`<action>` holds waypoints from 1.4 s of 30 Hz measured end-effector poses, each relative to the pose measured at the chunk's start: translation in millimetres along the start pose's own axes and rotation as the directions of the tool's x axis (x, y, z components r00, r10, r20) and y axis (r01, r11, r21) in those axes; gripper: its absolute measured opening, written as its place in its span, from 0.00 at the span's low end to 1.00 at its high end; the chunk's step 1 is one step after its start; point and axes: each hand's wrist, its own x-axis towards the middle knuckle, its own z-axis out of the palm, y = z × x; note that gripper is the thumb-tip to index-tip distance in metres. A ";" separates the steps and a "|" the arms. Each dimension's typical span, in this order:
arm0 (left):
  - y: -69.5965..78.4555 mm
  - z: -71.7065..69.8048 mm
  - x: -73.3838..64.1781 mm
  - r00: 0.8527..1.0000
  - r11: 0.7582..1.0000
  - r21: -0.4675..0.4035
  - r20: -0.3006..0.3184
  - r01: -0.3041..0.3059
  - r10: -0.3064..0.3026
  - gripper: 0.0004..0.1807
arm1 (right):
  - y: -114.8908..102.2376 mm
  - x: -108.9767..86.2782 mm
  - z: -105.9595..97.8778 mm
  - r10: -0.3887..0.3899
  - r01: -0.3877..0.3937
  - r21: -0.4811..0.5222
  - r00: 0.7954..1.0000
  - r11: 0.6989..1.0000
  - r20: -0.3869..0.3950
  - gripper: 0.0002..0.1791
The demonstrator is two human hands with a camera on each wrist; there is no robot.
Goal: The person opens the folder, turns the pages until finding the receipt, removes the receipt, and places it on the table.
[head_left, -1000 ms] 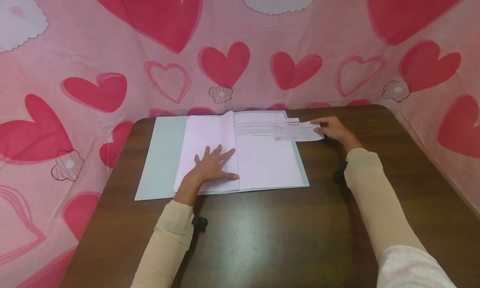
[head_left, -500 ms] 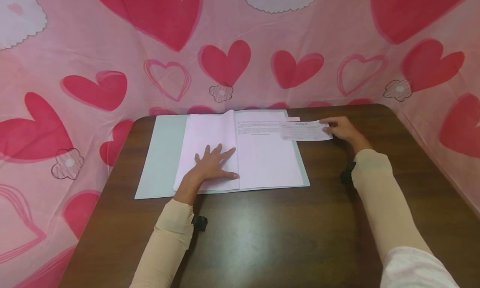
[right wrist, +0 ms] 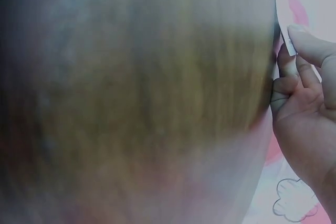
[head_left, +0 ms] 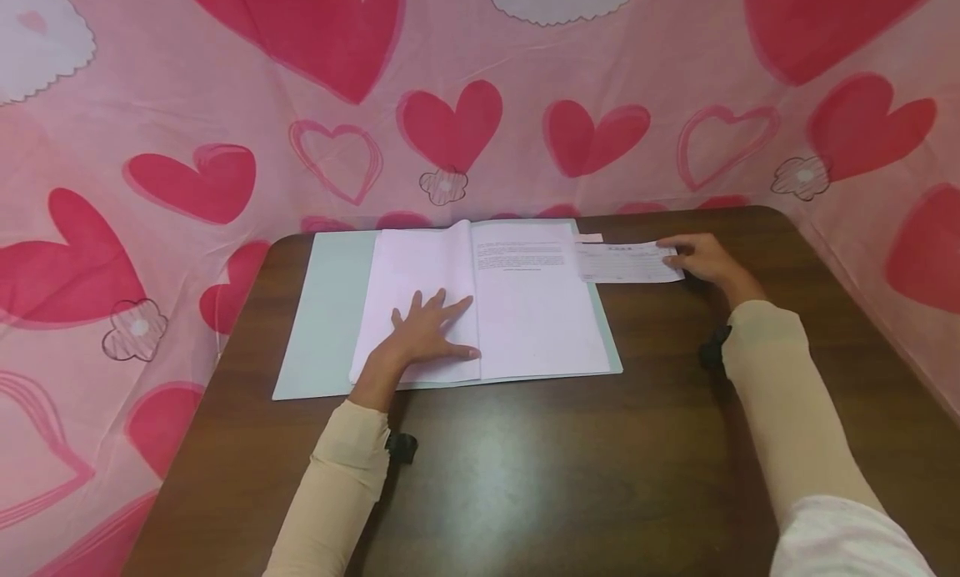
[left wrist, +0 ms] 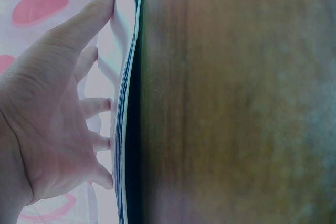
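Note:
An open folder [head_left: 322, 318] with pale green covers lies on the table, white pages spread inside it. My left hand [head_left: 423, 333] rests on the left-hand page [head_left: 408, 256] with fingers spread, its thumb reaching the fold. In the left wrist view the fingertips [left wrist: 105, 144] press on the paper above the stacked page edges. Printed lines run across the top of the right-hand page [head_left: 536, 318]. My right hand [head_left: 708, 262] pinches the right end of a small printed slip [head_left: 626, 263], like a cheque or receipt form. The slip's left end overlaps the folder's right edge.
A small pinkish tab [head_left: 589, 238] sticks out at the folder's upper right, just above the slip. The dark wooden table [head_left: 480, 477] extends in front and to both sides. A pink cloth with hearts [head_left: 517, 60] hangs behind the table.
My right hand has drawn the slip rightward, off most of the right-hand page and out past the folder's edge. My left hand has stayed in place on the left-hand page.

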 end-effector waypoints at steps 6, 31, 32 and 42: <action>1.0 0.7 0.0 1.000 1.000 -0.005 0.001 -0.001 0.001 0.55 | 9.6 -2.2 -4.2 -0.006 0.006 -0.001 1.000 1.000 -0.007 0.27; 1.0 1.1 0.3 1.000 1.000 -0.013 0.011 0.010 -0.010 0.55 | 23.7 -8.9 -19.9 0.050 -0.050 -0.026 0.999 0.998 0.002 0.28; 1.2 0.7 0.2 1.000 1.000 -0.014 0.011 0.012 -0.012 0.56 | 25.0 -8.9 -20.2 0.045 -0.045 -0.028 0.999 0.999 -0.002 0.28; 1.0 -0.6 0.0 1.000 1.000 -0.027 0.007 0.015 -0.015 0.56 | 28.2 -9.7 -21.6 -0.018 0.015 -0.077 0.999 0.997 -0.040 0.26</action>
